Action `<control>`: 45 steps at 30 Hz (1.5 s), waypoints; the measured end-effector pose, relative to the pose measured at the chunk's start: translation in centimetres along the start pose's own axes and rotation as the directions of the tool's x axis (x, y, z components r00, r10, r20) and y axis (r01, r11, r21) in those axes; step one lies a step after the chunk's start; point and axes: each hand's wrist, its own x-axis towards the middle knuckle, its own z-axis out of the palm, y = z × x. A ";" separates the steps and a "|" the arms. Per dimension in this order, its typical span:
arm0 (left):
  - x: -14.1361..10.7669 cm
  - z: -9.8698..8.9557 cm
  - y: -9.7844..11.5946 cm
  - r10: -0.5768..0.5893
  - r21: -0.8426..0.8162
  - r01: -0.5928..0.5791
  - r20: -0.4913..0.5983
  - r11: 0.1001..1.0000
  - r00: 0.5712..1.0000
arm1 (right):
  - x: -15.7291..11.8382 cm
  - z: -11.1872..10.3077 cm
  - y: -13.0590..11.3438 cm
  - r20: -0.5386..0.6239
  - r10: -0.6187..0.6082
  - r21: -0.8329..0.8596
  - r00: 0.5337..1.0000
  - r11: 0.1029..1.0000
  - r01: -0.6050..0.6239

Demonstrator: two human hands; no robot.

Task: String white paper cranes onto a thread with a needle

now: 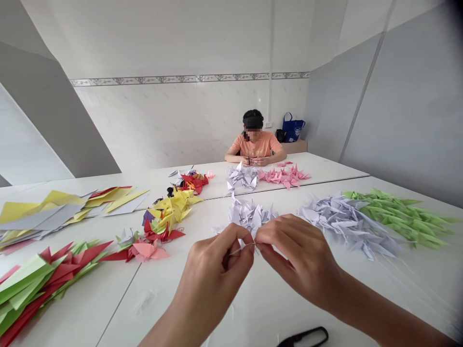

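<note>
- thin pale thread [241, 249]: a short stretch between the two hands, nearly level, rising slightly to the right
- left hand [213, 274]: fingers curled, pinching the thread's near end
- right hand [300, 258]: thumb and fingertips pinching the other end, knuckles up
- white paper cranes [249, 217]: a loose heap just beyond the hands, with pointed folds sticking up, some faintly printed
</note>
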 end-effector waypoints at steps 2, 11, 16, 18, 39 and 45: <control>0.0 0.0 -0.2 -0.009 -0.005 0.009 0.006 1.000 1.000 | 0.0 0.0 0.1 0.007 0.038 0.026 0.999 0.999 -0.039; 0.2 0.0 -0.4 -0.061 0.006 0.060 0.013 0.998 0.998 | 0.8 -1.7 0.2 0.313 0.438 0.635 0.843 0.564 -0.529; 0.1 0.1 -0.4 -0.049 -0.020 0.049 0.006 0.999 0.999 | 1.0 -1.8 0.9 0.439 0.442 0.783 0.782 0.239 -0.574; 0.1 0.0 -0.3 -0.074 -0.063 0.075 0.016 0.995 0.997 | 0.9 -1.6 1.1 0.446 0.452 0.794 0.772 0.199 -0.575; 0.3 0.1 -0.5 0.090 0.014 -0.089 -0.124 0.996 0.988 | 0.8 -0.8 1.2 0.510 0.500 0.809 0.700 -0.003 -0.588; 0.1 0.3 -0.3 0.127 0.023 -0.125 -0.148 0.992 0.981 | 0.7 -0.7 1.0 0.523 0.503 0.800 0.688 -0.012 -0.600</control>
